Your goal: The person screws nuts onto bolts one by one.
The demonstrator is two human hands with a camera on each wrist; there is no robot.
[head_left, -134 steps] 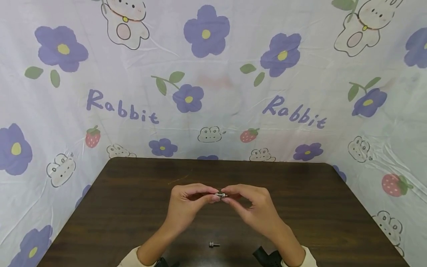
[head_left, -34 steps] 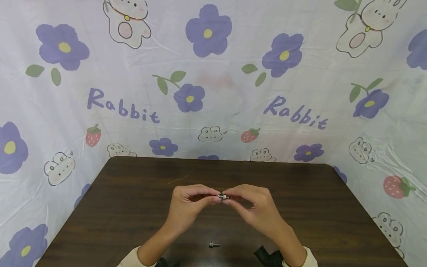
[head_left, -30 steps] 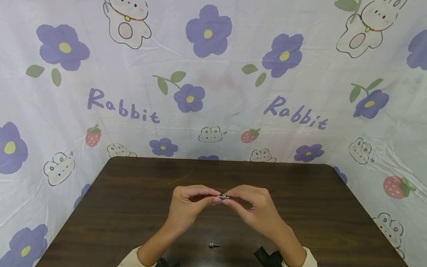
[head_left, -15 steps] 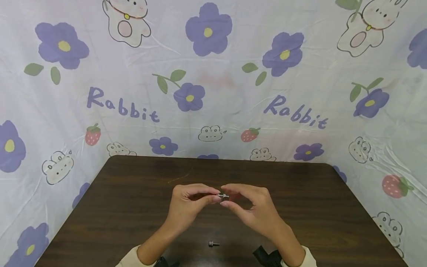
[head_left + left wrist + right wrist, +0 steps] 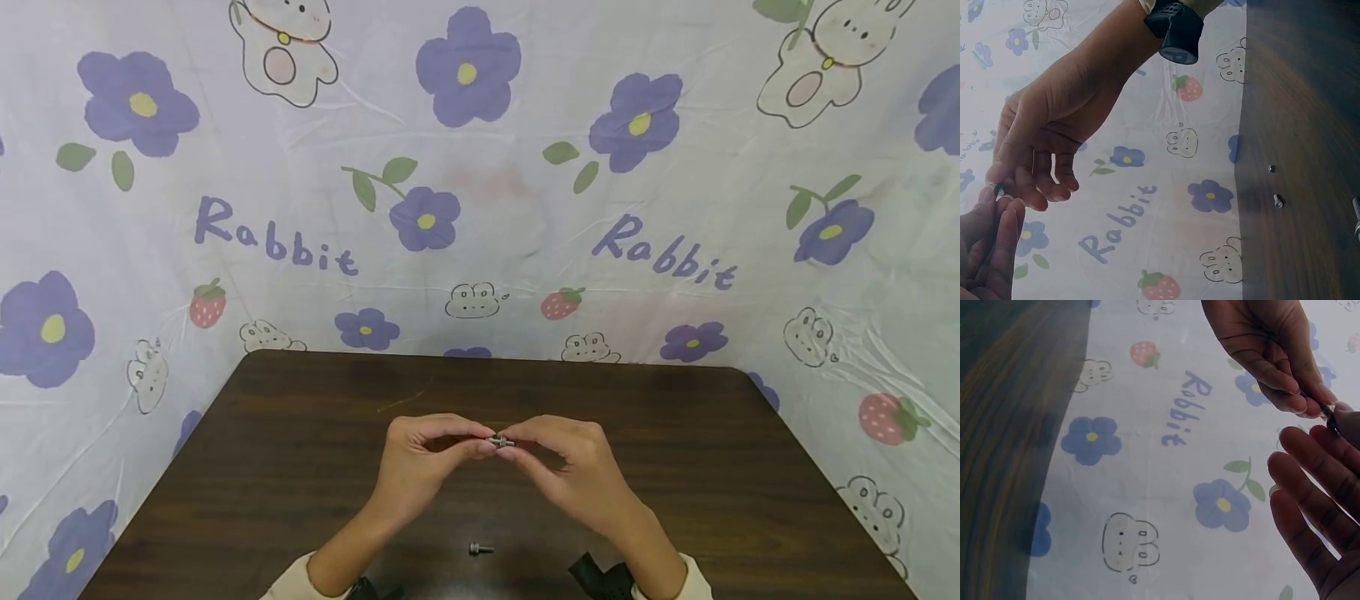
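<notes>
While both hands met, we saw the left hand [image 5: 412,467] pinch the small bolt [image 5: 502,442] from 9 o'clock, the right hand [image 5: 588,467] thumb-and-finger from 3; its axis ran roughly 9-to-3, both hands touching, neither nearer. The second bolt [image 5: 481,549] lay well apart, toward 6.

We see a small silvery bolt [image 5: 501,442], roughly level, pinched between the left hand [image 5: 414,454] and right hand [image 5: 576,458].
</notes>
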